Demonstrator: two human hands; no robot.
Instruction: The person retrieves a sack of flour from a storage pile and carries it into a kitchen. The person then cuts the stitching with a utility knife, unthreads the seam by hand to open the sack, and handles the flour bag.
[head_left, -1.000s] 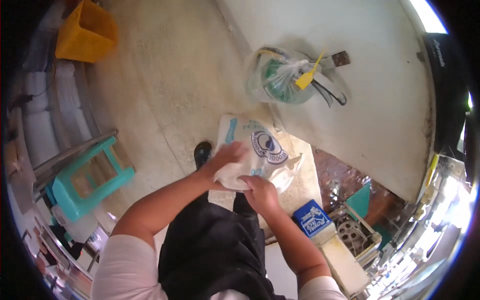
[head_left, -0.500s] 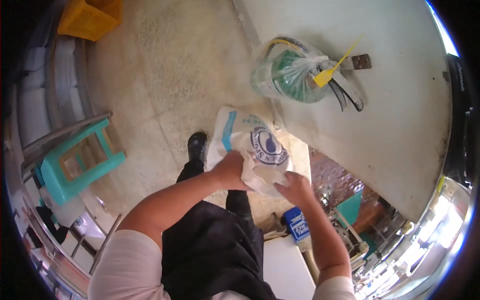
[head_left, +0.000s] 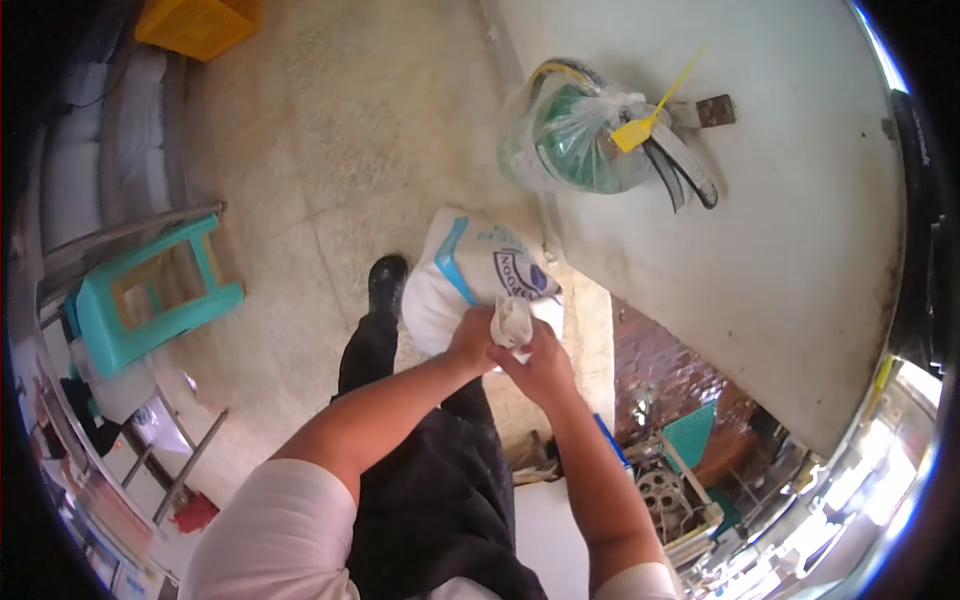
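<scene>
A white sack (head_left: 440, 299) with blue print and a dark round logo hangs below my hands, between my body and the pale board. Its mouth is gathered into a narrow neck. My left hand (head_left: 476, 338) is closed round the left side of that neck. On the right side, my right hand (head_left: 541, 362) grips the same neck, and the hands nearly touch. The sack's inside is not visible.
Ahead, a wrapped green fire extinguisher (head_left: 585, 140) stands by the white board (head_left: 760, 250). A teal stool (head_left: 150, 300) is at left, a yellow crate (head_left: 195, 25) at top left, and a wooden crate (head_left: 690, 500) at lower right.
The hands have come together, and the sack's open, spread mouth is now bunched into a tight neck. The sack hangs slightly further left.
</scene>
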